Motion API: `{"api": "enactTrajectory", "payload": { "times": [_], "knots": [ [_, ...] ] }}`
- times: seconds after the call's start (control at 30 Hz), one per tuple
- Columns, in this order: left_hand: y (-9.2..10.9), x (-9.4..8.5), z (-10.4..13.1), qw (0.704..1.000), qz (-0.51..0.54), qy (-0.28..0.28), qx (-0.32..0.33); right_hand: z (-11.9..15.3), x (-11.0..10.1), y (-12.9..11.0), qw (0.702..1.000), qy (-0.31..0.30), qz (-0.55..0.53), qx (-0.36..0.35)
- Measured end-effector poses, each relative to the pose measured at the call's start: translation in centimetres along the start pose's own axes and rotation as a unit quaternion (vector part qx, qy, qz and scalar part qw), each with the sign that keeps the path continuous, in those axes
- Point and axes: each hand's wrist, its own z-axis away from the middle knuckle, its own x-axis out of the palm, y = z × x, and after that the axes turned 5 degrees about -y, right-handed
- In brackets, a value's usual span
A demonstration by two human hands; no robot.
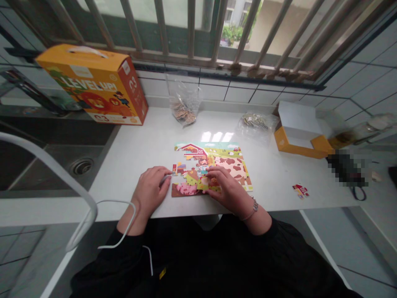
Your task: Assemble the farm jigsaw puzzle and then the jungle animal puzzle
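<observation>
1. The person's left hand (151,186) is resting on the counter at the left edge of a partly assembled farm-scene jigsaw puzzle (231,165). Its fingers are curling close together, with the thumb near the index finger; a thin grey edge is showing between them, and I cannot tell whether they are gripping it.
2. The puzzle is lying between and ahead of both hands, showing a red-roofed barn, a pink pig and a brown-patched cow, with gaps remaining on its left side.
3. The right hand (228,186), wearing a silvery charm bracelet (254,205), is reaching over the puzzle's lower middle. Its thumb and index finger are standing apart and touching the puzzle around a yellow-green area; I cannot tell whether they are pinching a piece.
4. Left of the left fingers, a thick white cable (93,207) is curving past a dark sink with a round metal drain (81,166).
5. Beyond the fingers, a clear plastic bag of brownish pieces (183,109) is standing on the glossy white counter (266,174), beneath white tiles (214,85) and a barred window (190,29).
6. Right of the right fingers, a second clear bag (256,121), an open orange-and-white carton (297,140) and a small red-and-white puzzle cluster (300,190) are lying well apart from them.
7. Beyond the left fingers, a handled orange cardboard box (102,89) is displaying "LEVEL UP!" and "03".
</observation>
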Motion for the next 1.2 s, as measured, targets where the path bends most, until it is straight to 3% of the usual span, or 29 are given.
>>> {"api": "enactTrajectory", "payload": {
  "times": [0.17, 0.33, 0.57, 0.77, 1.2],
  "knots": [
    [0.1, 0.1, -0.1, 1.0, 0.002, 0.001, -0.004, 0.3, 0.1, 0.1, 1.0, -0.004, -0.005, 0.01],
    [0.2, 0.0, 0.0, 1.0, 0.003, -0.001, -0.005, -1.0, 0.7, -0.7, 1.0, -0.02, 0.002, 0.018],
    [0.4, 0.1, 0.1, 1.0, -0.004, -0.005, -0.001, -4.7, 3.1, -1.3, 0.995, -0.081, 0.017, -0.058],
    [0.7, 0.0, 0.3, 1.0, -0.005, -0.014, 0.001, -5.6, 5.4, -1.5, 0.99, -0.067, 0.026, -0.125],
    [0.8, -0.1, 0.4, 1.0, 0.005, -0.012, 0.003, -5.5, 5.8, -1.8, 0.989, -0.051, 0.069, -0.118]
  ]
}}
